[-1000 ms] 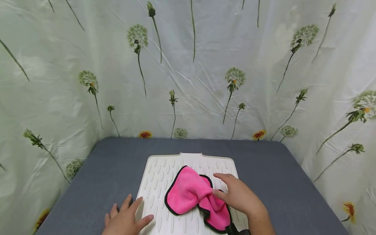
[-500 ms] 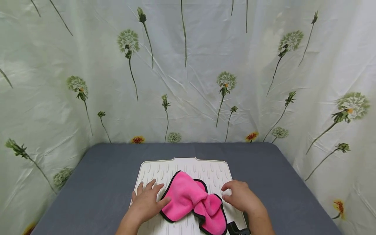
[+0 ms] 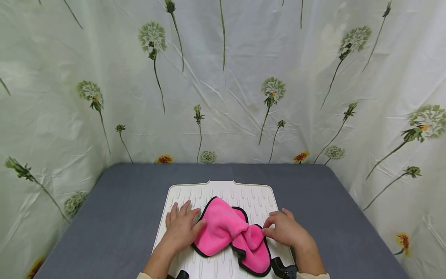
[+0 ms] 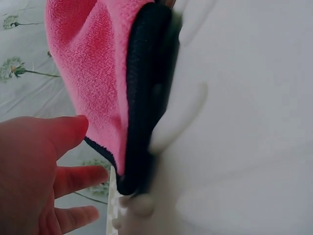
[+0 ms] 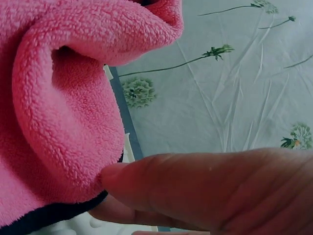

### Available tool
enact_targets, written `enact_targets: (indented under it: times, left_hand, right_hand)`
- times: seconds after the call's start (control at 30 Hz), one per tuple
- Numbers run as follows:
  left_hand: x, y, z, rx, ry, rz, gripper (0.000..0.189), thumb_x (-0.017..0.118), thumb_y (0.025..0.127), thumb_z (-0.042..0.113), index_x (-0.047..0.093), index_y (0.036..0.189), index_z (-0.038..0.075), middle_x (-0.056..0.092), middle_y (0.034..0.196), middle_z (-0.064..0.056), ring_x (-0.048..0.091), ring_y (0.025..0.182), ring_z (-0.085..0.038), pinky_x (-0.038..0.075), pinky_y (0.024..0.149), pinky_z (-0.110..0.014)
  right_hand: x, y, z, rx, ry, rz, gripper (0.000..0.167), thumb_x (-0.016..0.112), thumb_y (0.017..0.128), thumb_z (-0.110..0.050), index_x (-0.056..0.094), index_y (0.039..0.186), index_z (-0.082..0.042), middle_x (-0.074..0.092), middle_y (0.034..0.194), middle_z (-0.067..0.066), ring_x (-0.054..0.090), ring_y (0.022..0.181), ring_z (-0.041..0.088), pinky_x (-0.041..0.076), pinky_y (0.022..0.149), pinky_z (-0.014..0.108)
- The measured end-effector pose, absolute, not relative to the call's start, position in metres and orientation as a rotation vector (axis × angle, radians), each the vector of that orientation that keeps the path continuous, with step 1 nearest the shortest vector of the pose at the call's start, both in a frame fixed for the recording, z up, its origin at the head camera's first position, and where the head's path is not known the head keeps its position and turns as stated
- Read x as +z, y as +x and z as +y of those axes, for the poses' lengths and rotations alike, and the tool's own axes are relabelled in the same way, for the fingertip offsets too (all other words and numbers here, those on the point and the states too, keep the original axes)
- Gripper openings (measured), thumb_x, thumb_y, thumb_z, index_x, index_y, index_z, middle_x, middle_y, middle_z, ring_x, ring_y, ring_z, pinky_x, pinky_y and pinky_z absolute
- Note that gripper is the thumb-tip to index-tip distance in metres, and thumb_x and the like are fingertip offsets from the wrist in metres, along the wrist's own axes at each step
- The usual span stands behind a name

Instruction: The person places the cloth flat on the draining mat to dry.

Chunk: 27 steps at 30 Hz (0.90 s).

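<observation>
A pink fleece cloth [image 3: 220, 226] with black edging lies bunched and twisted on a white ribbed board [image 3: 258, 199]. My left hand [image 3: 182, 230] is at the cloth's left side, its fingers spread and its thumb tip at the edge. In the left wrist view those fingers are apart and grip nothing, beside the raised pink fold [image 4: 93, 63]. My right hand [image 3: 286, 231] pinches the cloth's right edge between thumb and a finger. The right wrist view shows the thumb [image 5: 161, 178] on the pink pile, with a finger partly hidden beneath the black trim.
The board lies on a dark grey table [image 3: 129, 209]. A pale curtain [image 3: 230, 97] printed with dandelions hangs behind and around the table. Black wrist devices [image 3: 283, 268] show at both wrists, near the board's lower part.
My left hand has moved right and forward from the board's left edge to the cloth. My right hand drew back slightly from the cloth, then came to its right edge and pinched it.
</observation>
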State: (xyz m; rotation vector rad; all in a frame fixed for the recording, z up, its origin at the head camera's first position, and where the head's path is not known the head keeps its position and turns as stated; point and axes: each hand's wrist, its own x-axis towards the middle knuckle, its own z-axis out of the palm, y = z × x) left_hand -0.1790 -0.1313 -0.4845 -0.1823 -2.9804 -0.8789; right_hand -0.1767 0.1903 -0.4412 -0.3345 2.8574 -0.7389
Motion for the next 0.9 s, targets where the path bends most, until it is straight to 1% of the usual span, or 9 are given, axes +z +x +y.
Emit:
enact_targets:
  times: [0.1, 0.2, 0.33, 0.43, 0.47, 0.53, 0.7, 0.77, 0.9]
  left_hand:
    - [-0.488, -0.181, -0.129, -0.904, -0.188, -2.966, 0.036, 0.068, 0.096, 0.038, 0.071, 0.123, 0.014, 0.045, 0.156, -0.022, 0.02, 0.148, -0.059, 0.015, 0.111, -0.081]
    - [-0.492, -0.184, -0.125, -0.927, -0.199, -2.917, 0.024, 0.069, 0.096, 0.032, 0.072, 0.112, 0.014, 0.047, 0.154, -0.022, 0.021, 0.148, -0.058, 0.016, 0.111, -0.081]
    - [-0.493, -0.185, -0.121, -0.931, -0.206, -2.859, 0.007, 0.071, 0.093, 0.023, 0.068, 0.093, 0.016, 0.051, 0.15, -0.022, 0.026, 0.145, -0.059, 0.018, 0.11, -0.08]
    - [-0.492, -0.184, -0.12, -0.928, -0.207, -2.833, 0.012, 0.072, 0.089, 0.018, 0.062, 0.083, 0.019, 0.054, 0.147, -0.022, 0.028, 0.144, -0.059, 0.02, 0.11, -0.08]
    - [-0.493, -0.184, -0.12, -0.926, -0.21, -2.822, 0.014, 0.073, 0.088, 0.017, 0.061, 0.08, 0.019, 0.055, 0.146, -0.022, 0.029, 0.143, -0.059, 0.021, 0.109, -0.08]
    - [-0.493, -0.184, -0.12, -0.928, -0.215, -2.802, 0.017, 0.073, 0.086, 0.015, 0.059, 0.077, 0.02, 0.056, 0.145, -0.021, 0.03, 0.142, -0.059, 0.021, 0.109, -0.079]
    - [-0.492, -0.181, -0.125, -0.941, -0.187, -2.778, 0.019, 0.07, 0.084, 0.013, 0.056, 0.074, 0.021, 0.059, 0.142, -0.021, 0.029, 0.142, -0.059, 0.02, 0.11, -0.078]
    - [-0.49, -0.18, -0.128, -0.946, -0.167, -2.786, 0.018, 0.068, 0.083, 0.012, 0.055, 0.073, 0.02, 0.059, 0.141, -0.022, 0.028, 0.142, -0.06, 0.019, 0.11, -0.077]
    - [-0.485, -0.18, -0.134, -0.944, -0.151, -2.811, 0.017, 0.066, 0.082, 0.011, 0.055, 0.073, 0.019, 0.057, 0.142, -0.023, 0.027, 0.142, -0.06, 0.019, 0.11, -0.077]
  right_hand:
    - [-0.44, -0.177, 0.19, -0.784, -0.358, 2.825, 0.01, 0.079, 0.082, -0.015, 0.072, 0.074, -0.019, 0.073, 0.104, 0.009, 0.055, 0.13, 0.043, 0.019, 0.12, 0.067]
    - [-0.44, -0.177, 0.191, -0.81, -0.462, 2.828, 0.011, 0.078, 0.081, -0.014, 0.071, 0.074, -0.018, 0.071, 0.094, -0.001, 0.062, 0.118, 0.035, 0.023, 0.118, 0.068]
    - [-0.442, -0.178, 0.191, -0.794, -0.586, 2.875, 0.017, 0.079, 0.078, -0.014, 0.066, 0.072, -0.022, 0.065, 0.081, -0.012, 0.063, 0.097, 0.024, 0.037, 0.107, 0.058]
    - [-0.446, -0.181, 0.192, -0.807, -0.652, 2.939, 0.019, 0.078, 0.076, -0.014, 0.064, 0.071, -0.025, 0.066, 0.08, -0.013, 0.059, 0.094, 0.019, 0.041, 0.094, 0.047]
    - [-0.448, -0.183, 0.192, -0.816, -0.676, 2.961, 0.019, 0.077, 0.076, -0.013, 0.063, 0.071, -0.025, 0.066, 0.081, -0.014, 0.059, 0.093, 0.018, 0.041, 0.092, 0.045]
    - [-0.449, -0.185, 0.193, -0.836, -0.697, 2.993, 0.02, 0.076, 0.076, -0.012, 0.062, 0.071, -0.026, 0.066, 0.081, -0.015, 0.06, 0.092, 0.017, 0.041, 0.09, 0.044]
    - [-0.447, -0.187, 0.196, -0.873, -0.61, 2.967, 0.02, 0.075, 0.078, -0.012, 0.062, 0.072, -0.026, 0.065, 0.083, -0.015, 0.059, 0.1, 0.018, 0.042, 0.096, 0.049]
    - [-0.445, -0.187, 0.197, -0.868, -0.567, 2.96, 0.02, 0.074, 0.078, -0.012, 0.062, 0.072, -0.026, 0.066, 0.084, -0.014, 0.059, 0.1, 0.019, 0.043, 0.095, 0.048]
    - [-0.441, -0.185, 0.201, -0.872, -0.463, 2.961, 0.018, 0.074, 0.077, -0.013, 0.061, 0.073, -0.025, 0.066, 0.086, -0.011, 0.057, 0.095, 0.018, 0.046, 0.087, 0.042]
